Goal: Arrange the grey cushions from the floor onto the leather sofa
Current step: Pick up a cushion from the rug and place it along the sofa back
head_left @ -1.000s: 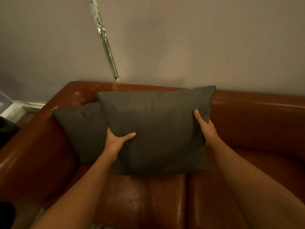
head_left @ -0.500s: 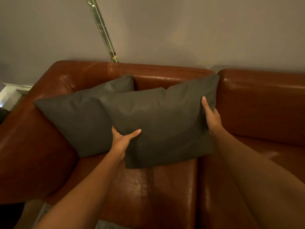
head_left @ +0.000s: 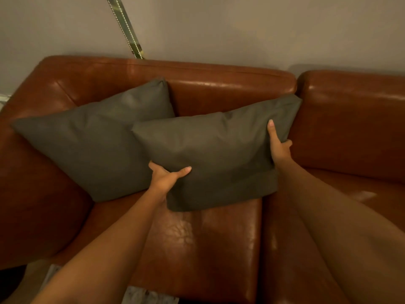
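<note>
Front cushion [head_left: 214,159] has shifted rightward, left hand [head_left: 163,178] and right hand [head_left: 280,150] still gripping it.

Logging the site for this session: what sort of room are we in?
Probably a home living room or lounge: a brown leather sofa stands against a plain wall, a left grey cushion and a right grey cushion sit on it, and a shiny pole, perhaps a floor lamp's, rises behind.

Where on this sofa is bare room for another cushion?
Bare: the right seat of the leather sofa, beside the front grey cushion, and the seat strip before it. Crowded: the left corner, where it overlaps the rear grey cushion, left hand and right hand gripping it.
</note>
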Motion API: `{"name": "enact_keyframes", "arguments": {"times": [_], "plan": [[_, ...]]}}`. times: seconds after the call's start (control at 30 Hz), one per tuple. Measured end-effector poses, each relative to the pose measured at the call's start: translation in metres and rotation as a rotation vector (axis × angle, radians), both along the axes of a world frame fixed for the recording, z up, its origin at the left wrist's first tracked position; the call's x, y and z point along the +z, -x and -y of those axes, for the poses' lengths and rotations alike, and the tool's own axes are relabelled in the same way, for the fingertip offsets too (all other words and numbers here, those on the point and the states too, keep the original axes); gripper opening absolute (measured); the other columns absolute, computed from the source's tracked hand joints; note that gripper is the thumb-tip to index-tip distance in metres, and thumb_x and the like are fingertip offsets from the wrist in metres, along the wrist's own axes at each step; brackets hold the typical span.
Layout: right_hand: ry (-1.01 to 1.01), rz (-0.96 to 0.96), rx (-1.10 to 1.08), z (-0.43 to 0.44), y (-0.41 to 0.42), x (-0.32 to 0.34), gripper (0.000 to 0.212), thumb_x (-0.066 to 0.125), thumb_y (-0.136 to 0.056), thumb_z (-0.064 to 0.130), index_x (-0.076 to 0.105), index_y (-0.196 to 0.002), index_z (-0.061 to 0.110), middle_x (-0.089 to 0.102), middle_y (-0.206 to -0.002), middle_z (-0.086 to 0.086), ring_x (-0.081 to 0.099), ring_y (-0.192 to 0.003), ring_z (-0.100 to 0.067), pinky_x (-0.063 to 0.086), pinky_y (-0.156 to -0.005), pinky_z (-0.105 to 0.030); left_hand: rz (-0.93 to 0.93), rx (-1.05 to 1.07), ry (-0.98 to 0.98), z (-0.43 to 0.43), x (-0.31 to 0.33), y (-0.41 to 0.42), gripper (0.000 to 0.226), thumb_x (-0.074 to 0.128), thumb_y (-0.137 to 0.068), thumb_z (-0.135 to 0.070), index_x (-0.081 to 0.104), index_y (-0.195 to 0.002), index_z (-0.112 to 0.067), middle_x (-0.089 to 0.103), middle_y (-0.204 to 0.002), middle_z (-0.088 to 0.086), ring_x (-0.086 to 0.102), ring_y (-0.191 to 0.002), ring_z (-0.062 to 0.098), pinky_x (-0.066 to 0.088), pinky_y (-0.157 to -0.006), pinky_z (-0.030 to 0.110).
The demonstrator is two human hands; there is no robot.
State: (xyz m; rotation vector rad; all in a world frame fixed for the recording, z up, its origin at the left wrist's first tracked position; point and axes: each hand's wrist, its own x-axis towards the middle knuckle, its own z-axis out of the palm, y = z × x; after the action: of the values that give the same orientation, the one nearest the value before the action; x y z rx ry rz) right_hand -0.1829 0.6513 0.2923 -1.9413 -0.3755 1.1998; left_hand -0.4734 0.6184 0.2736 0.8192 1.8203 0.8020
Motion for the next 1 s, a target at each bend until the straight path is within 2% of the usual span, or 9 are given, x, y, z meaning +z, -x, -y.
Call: {"name": "enact_keyframes", "arguments": {"times": [0.17,0.43,0.57,0.7,0.83,1.0], "plan": [[0.017,0.085,-0.041,0.004,0.004,-0.006,0.104,0.052,-0.073,0.079,0.024,-0.148,0.012,0.040,-0.146,-0.012,0.042,-0.131,-0.034,0.035,-0.108,-0.043,-0.086,0.029,-0.029,0.014,-0.004,-0.002,0.108,0.090,-0.058,-0.027,0.024,-0.141,-0.007,0.048,-0.138,0.010,0.049,-0.125,0.026,0.042,-0.106,0.040],[0.054,-0.043,0.006,0.002,-0.003,-0.010,0.118,0.056,-0.063,0.085,0.012,-0.152,0.022,0.028,-0.153,-0.009,0.035,-0.136,-0.034,0.032,-0.112,-0.051,-0.003,0.021,-0.011,0.007,-0.007,-0.006,0.108,0.086,-0.066,-0.016,0.013,-0.145,-0.008,0.042,-0.141,0.006,0.045,-0.129,0.022,0.039,-0.104,0.032],[0.004,-0.054,0.030,0.009,-0.004,-0.006,0.108,0.055,-0.068,0.082,0.021,-0.150,0.020,0.037,-0.149,-0.008,0.042,-0.131,-0.033,0.037,-0.109,-0.050,0.018,0.051,0.002,0.010,0.000,-0.007,0.106,0.087,-0.063,-0.018,0.019,-0.143,-0.010,0.046,-0.140,0.007,0.047,-0.127,0.024,0.041,-0.105,0.037],[-0.064,-0.040,0.053,0.011,-0.006,-0.001,0.106,0.057,-0.065,0.082,0.033,-0.146,0.019,0.046,-0.144,-0.006,0.048,-0.127,-0.030,0.040,-0.107,-0.049,0.019,0.068,-0.106,0.012,0.013,-0.013,0.101,0.087,-0.064,-0.016,0.025,-0.144,-0.013,0.047,-0.139,0.004,0.048,-0.125,0.020,0.042,-0.106,0.038],[-0.106,-0.022,0.046,0.015,-0.007,-0.007,0.102,0.058,-0.067,0.080,0.033,-0.146,0.021,0.046,-0.143,-0.004,0.046,-0.129,-0.028,0.038,-0.109,-0.047,-0.002,0.028,-0.145,0.010,0.016,-0.011,0.108,0.086,-0.064,-0.020,0.019,-0.148,-0.017,0.042,-0.145,0.002,0.045,-0.129,0.019,0.039,-0.108,0.037],[-0.096,-0.096,0.099,0.028,-0.010,-0.025,0.105,0.062,-0.070,0.074,0.019,-0.151,0.022,0.041,-0.147,-0.004,0.045,-0.131,-0.027,0.038,-0.110,-0.045,-0.002,-0.051,-0.041,0.017,0.009,-0.009,0.113,0.081,-0.072,-0.017,-0.001,-0.150,-0.015,0.031,-0.151,0.005,0.036,-0.136,0.021,0.034,-0.104,0.029]]}}
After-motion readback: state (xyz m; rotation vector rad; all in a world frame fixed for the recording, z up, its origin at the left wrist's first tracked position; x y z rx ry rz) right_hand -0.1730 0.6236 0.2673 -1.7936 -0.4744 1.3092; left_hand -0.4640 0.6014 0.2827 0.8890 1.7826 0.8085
